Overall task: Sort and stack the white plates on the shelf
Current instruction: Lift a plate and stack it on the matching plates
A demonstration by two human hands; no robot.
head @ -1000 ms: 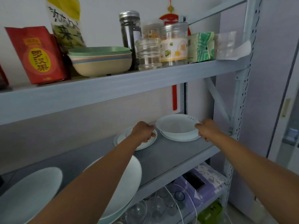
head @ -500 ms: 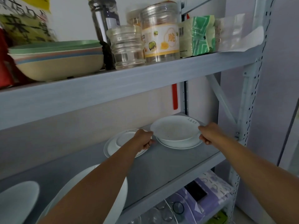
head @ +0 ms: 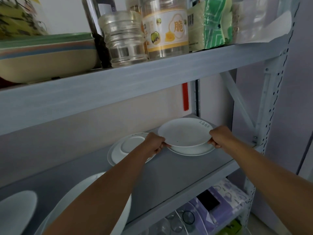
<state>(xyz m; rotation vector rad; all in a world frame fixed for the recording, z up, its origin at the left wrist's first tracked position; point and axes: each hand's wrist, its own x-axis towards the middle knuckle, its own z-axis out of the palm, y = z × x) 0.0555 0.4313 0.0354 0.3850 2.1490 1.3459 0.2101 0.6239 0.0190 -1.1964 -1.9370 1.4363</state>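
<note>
Head view, starting nearest us: two large white plates sit at the front left of the grey middle shelf (head: 177, 177) — one (head: 15, 211) at the far left edge, another (head: 122, 211) partly hidden under our left forearm. Below the shelf's front lip we see clear glassware (head: 171, 226) and a purple patterned pack (head: 218, 202).

Farther in, our left hand (head: 155, 144) curls its fingers around the left rim of a deep white plate (head: 184, 133), and our right hand (head: 219, 137) pinches the opposite rim, thumb on top and fingers tucked beneath. That plate sits over a flatter white plate (head: 191, 152) on the shelf; whether the two touch we cannot tell. Just left of our left hand lies a small stack (head: 125, 150) — a small plate on a wider one.

On the upper shelf (head: 135, 85) stand stacked coloured bowls (head: 47, 60), a clear ribbed jar (head: 124, 39), a labelled jar (head: 166, 29) and a green packet (head: 211, 24).
</note>
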